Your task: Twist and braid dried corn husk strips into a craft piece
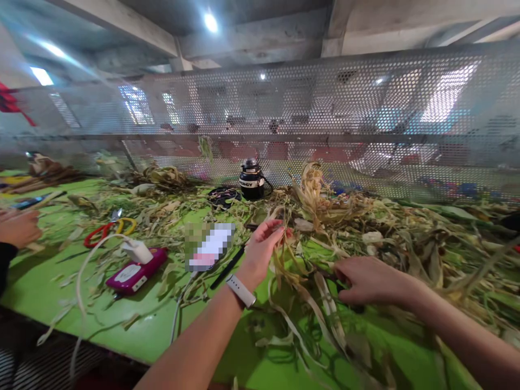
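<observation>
My left hand (pixel 266 246), with a pale band on its wrist, is closed in a pinch on the upper end of a bundle of dried plant strips (pixel 298 271). The strips hang and spread down over the green table (pixel 158 336). Right of the bundle, my right hand (pixel 361 279) is closed around something dark, perhaps a tool handle, which its fingers largely hide. A dark tip points from that hand toward the strips. Behind the hands stands an upright tuft of dry husks (pixel 312 187).
A phone (pixel 213 246), a magenta power bank with a white plug (pixel 136 271) and red-yellow scissors (pixel 111 227) lie leftward. A black jar (pixel 251 181) stands by the perforated metal screen (pixel 284 108). Another person's hand (pixel 20 227) is at far left. Dry scraps cover the right side.
</observation>
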`<state>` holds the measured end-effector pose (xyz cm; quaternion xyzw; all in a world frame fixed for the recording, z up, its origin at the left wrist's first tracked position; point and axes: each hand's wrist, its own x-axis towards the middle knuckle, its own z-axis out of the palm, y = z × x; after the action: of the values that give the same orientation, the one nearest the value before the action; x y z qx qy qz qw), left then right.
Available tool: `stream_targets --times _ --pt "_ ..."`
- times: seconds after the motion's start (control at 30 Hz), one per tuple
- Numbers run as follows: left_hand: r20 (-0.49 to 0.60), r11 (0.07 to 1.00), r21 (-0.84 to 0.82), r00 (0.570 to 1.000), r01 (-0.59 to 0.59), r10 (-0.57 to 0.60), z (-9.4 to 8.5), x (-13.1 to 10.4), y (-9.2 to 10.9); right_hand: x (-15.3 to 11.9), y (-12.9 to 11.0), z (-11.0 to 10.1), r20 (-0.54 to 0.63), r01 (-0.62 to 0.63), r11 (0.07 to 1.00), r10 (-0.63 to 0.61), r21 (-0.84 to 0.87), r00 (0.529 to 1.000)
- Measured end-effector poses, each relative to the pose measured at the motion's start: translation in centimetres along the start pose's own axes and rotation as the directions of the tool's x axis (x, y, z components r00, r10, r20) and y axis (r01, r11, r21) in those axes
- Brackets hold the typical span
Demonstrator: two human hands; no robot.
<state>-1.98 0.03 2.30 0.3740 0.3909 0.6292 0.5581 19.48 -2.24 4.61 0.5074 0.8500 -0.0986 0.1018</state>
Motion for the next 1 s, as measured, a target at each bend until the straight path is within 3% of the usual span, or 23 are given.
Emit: stream_targets --times 0.17,0.3,0.5,0.67,0.8,1.0 --pt "-0.045 0.995 0.091 0.998 -0.038 0.043 -0.1 0.0 -0.5 0.2 -0.3 0.4 -0.038 -0.067 0.998 0.067 -0.010 0.997" --pt "0.022 0.977 0.192 0.995 -0.099 0.096 -0.3 0.2 -0.8 -0.8 0.5 -0.5 -0.031 -0.028 0.999 0.027 -0.027 0.999" --pt "0.156 0.995 0.089 0.987 -0.055 0.041 -0.3 0.1 -0.9 -0.8 0.3 0.0 0.017 -0.020 0.999 0.021 -0.045 1.000" --pt "0.121 0.994 0.100 0.992 -0.033 0.021 -0.2 0.1 -0.9 -0.1 -0.6 0.4 -0.001 -0.011 1.000 0.011 0.000 1.000" --pt "0.097 0.999 0.049 0.995 0.018 -0.023 -0.2 0.2 -0.9 -0.4 -0.1 0.1 0.044 -0.039 0.997 0.036 0.070 0.998" --pt "0.109 0.997 0.055 0.993 0.050 -0.055 0.0 0.0 -0.9 -0.2 0.2 1.1 0.021 -0.037 0.998 0.036 0.041 0.999"
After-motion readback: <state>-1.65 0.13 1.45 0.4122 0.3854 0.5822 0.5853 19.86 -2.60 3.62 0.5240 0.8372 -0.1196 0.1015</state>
